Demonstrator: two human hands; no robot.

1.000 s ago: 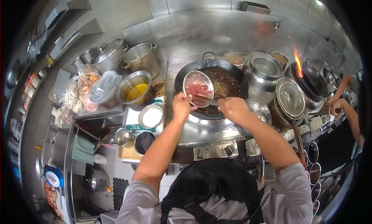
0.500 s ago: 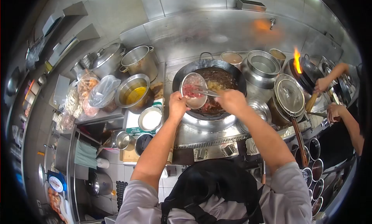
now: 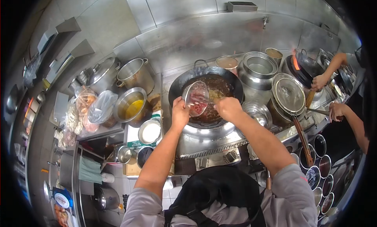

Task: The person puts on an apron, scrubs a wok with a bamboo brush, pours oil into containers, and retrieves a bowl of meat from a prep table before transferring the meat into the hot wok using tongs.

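Note:
A dark wok (image 3: 176, 85) with brown liquid and pale bits in it sits on the stove. My left hand (image 3: 180, 113) grips the rim of a bowl (image 3: 191, 91), which is tilted over the wok and has raw red meat (image 3: 198, 107) in its lower part. My right hand (image 3: 229, 109) is closed around a metal utensil that reaches into the bowl; its exact shape is blurred.
On the left stand a bowl of yellow liquid (image 3: 134, 107), a white-filled bowl (image 3: 149, 132), pots and plastic bags (image 3: 103, 107). Rightward are a steel pot (image 3: 259, 66), a strainer (image 3: 288, 94) and a co-worker's hands (image 3: 321, 81) near a second wok (image 3: 310, 66) with flame.
The bowl has tipped further toward the wok, and less meat shows in it. The view has shifted. The co-worker's upper hand has reached toward the second wok, and the flame looks smaller.

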